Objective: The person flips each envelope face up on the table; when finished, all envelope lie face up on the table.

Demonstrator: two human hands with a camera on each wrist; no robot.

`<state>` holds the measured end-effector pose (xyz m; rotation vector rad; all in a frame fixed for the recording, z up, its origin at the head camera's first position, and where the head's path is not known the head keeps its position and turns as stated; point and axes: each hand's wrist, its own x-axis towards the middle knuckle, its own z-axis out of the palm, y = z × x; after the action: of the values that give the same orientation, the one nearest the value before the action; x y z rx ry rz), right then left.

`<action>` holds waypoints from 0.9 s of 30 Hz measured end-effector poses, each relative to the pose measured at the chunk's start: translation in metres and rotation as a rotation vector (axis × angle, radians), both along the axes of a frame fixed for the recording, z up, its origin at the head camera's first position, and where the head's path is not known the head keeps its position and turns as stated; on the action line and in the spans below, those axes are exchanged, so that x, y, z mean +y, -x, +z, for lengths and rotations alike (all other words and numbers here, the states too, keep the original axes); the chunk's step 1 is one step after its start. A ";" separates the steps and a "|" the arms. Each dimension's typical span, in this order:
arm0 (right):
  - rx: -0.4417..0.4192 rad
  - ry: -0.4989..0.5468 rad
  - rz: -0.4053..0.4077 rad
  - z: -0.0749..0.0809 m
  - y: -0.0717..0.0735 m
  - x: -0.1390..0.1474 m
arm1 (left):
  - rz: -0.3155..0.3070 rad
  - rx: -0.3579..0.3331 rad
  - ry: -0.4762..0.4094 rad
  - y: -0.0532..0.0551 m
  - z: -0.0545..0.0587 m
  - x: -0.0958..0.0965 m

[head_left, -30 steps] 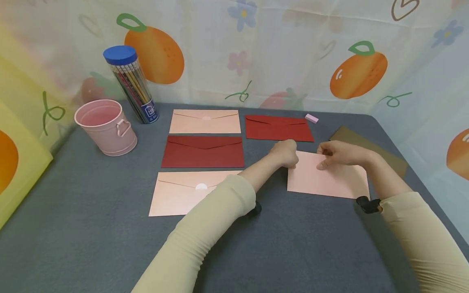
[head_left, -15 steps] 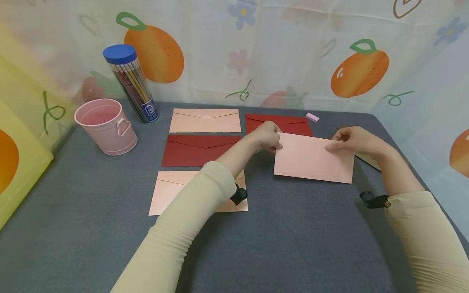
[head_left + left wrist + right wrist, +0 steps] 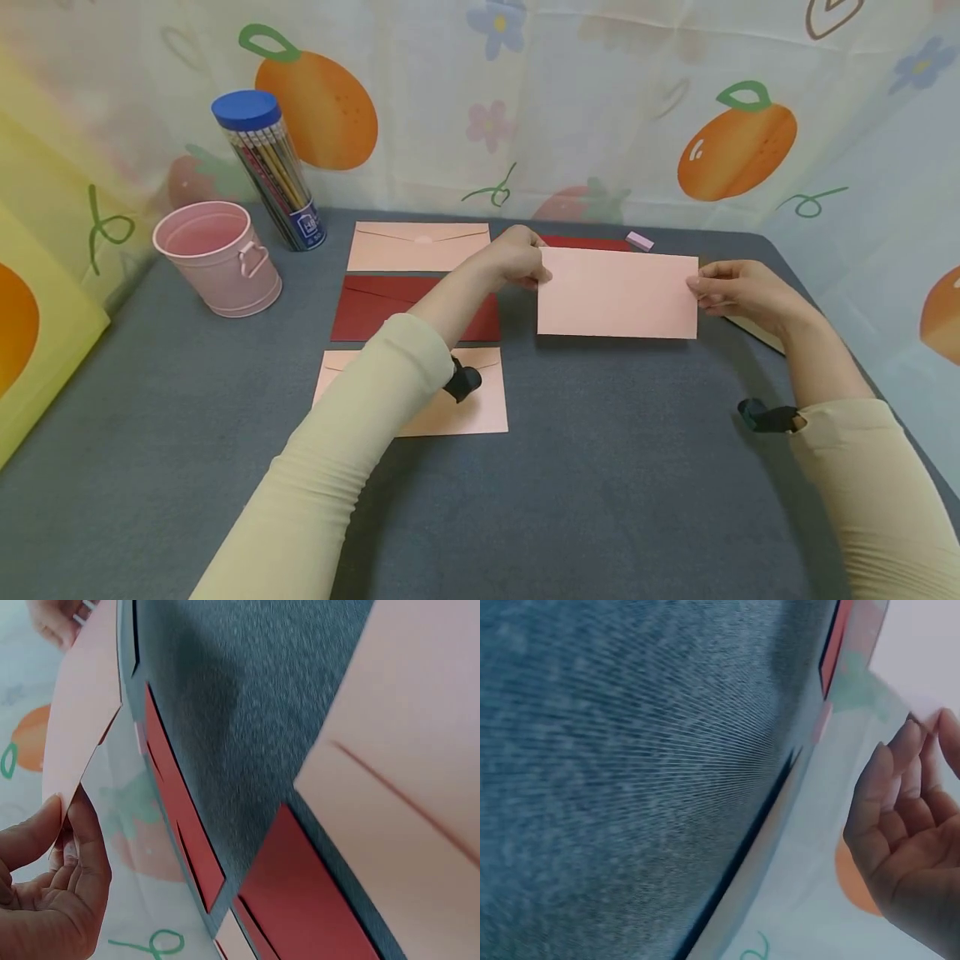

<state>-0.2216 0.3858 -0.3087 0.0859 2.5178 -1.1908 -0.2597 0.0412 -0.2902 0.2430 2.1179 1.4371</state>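
Note:
A plain pale pink envelope [image 3: 617, 293] is held up off the table by both hands, its unmarked side facing me. My left hand [image 3: 517, 257] pinches its left edge between thumb and fingers, as the left wrist view also shows. At the opposite edge my right hand [image 3: 742, 292] pinches it with thumb and fingertips. Behind it a red envelope [image 3: 585, 242] is mostly hidden. Left of these, a pink envelope [image 3: 420, 246], a dark red envelope [image 3: 375, 312] and a nearer pink envelope [image 3: 480, 408] lie in a column, partly covered by my left arm.
At the back left stand a pink bucket [image 3: 217, 275] and a blue-lidded tube of pencils [image 3: 273, 171]. A small pink eraser-like block [image 3: 640, 242] lies at the back. Part of a brownish envelope [image 3: 757, 335] shows beneath my right hand. A printed curtain [image 3: 585, 108] borders the table.
Both hands have lifted the pink envelope off the table and moved it left and back, turning it level. My right hand has shifted its hold from the top edge to the right edge.

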 end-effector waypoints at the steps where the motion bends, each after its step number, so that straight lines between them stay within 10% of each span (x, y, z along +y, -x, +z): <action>1: -0.002 0.015 0.000 -0.001 0.000 0.000 | 0.009 -0.005 0.000 0.001 0.000 -0.002; 16: -0.012 0.270 0.041 -0.009 0.000 -0.005 | 0.237 -0.108 -0.242 0.008 -0.008 -0.031; 27: -0.032 0.385 0.061 -0.012 0.004 -0.014 | 0.204 -0.137 -0.245 0.009 -0.017 -0.052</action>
<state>-0.2255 0.3713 -0.3207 -0.0672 2.2015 -1.6070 -0.2689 -0.0106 -0.3076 0.0184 1.8995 1.7809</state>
